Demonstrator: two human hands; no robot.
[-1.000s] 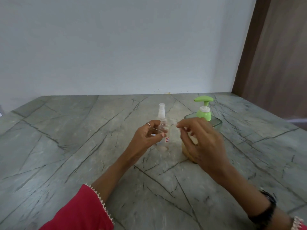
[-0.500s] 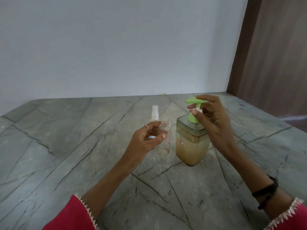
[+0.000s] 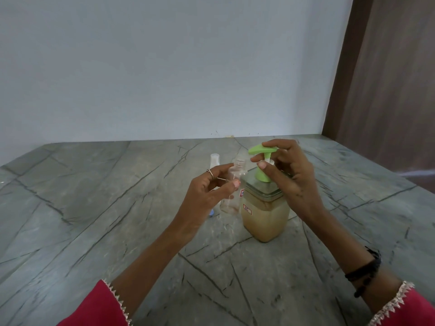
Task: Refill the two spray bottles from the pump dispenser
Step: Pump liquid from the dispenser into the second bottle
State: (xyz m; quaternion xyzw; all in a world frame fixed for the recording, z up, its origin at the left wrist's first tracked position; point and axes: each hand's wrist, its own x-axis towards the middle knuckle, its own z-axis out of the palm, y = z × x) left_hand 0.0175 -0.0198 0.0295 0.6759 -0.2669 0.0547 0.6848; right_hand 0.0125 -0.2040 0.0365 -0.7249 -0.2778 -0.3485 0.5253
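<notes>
The right hand (image 3: 292,175), which hovered beside the small bottle a second ago, has gone to the square clear pump dispenser of tan liquid (image 3: 264,208) on the grey veined stone desk (image 3: 94,208); its fingers (image 3: 270,144) now curl round the green pump head. The left hand (image 3: 207,191) still pinches the uncapped clear spray bottle (image 3: 235,184), mouth near the spout. A second, capped spray bottle (image 3: 214,161) stands behind. Pumping likely starts next
</notes>
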